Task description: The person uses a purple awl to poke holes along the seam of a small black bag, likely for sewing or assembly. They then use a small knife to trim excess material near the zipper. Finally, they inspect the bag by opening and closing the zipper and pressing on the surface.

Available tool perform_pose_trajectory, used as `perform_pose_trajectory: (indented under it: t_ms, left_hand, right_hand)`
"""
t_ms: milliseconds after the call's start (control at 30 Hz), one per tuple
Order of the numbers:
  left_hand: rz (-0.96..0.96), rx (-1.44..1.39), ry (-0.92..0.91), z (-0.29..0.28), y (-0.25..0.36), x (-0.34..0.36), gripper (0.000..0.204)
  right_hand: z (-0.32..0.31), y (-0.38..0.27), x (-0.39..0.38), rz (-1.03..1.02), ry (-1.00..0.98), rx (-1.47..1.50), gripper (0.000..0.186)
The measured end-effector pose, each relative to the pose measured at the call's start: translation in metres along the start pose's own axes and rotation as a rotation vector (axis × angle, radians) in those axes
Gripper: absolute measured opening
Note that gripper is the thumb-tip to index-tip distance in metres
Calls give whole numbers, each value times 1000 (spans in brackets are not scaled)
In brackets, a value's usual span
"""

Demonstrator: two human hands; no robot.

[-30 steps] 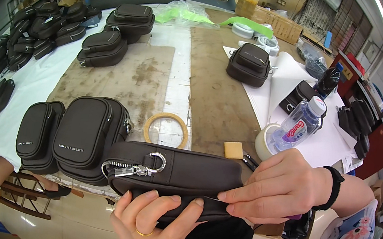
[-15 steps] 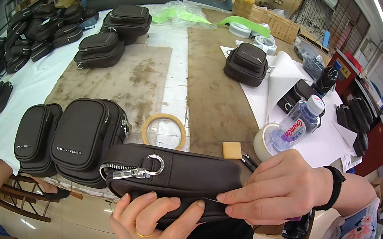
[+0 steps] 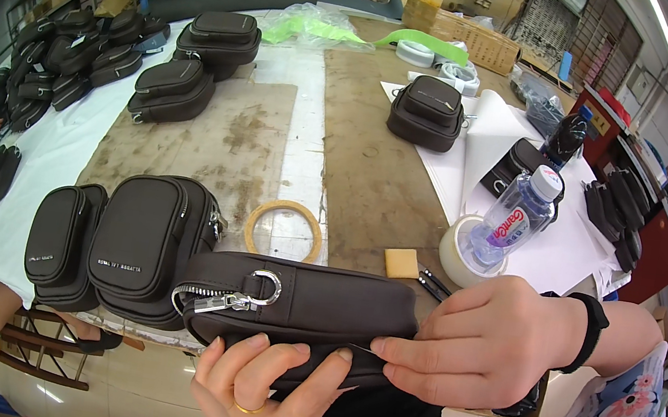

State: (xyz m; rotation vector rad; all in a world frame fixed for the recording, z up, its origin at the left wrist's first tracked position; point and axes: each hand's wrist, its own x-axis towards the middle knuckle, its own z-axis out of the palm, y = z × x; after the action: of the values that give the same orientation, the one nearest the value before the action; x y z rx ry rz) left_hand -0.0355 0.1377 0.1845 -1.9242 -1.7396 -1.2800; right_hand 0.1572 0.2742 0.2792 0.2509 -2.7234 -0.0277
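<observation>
Bag dark brown, zip pull silver. Tape ring tan. Block yellow. Clothing blue-grey, pink-flowered. Wristband black.

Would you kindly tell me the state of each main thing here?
Held bag, in left hand and right hand; zipped or not, unclear
Clear bottle, capped
Dark bottle, capped
Masking-tape ring, lying flat
White tape roll, lying flat
Yellow block, lying flat
Front-left bags, side by side; zips unclear

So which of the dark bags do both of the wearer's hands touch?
The front bag, just right of the two bags standing together: the left hand and right hand are on it; neither touches any other bag.
</observation>
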Motion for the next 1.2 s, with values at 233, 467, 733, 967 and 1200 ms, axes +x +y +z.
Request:
perform_pose_trajectory:
  t_ms: [233,467,733,967,1200]
  left_hand:
    - [6,2,-14,-1,0,3,39]
    - [6,-1,-11,0,0,3,38]
    - [6,16,-18,-2,1,5,38]
    - [9,-8,-23,-2,1,8,38]
    - [16,-18,-24,1,-1,8,39]
  right_hand:
    - [7,6,-7,-173,23,-152,17]
    - [12,18,-12,-262,62,-165,16]
    - [18,28,-18,-330,99,-208,15]
    - [15,25,-18,-199,123,-80,15]
    - [11,25,-16,-136,94,7,14]
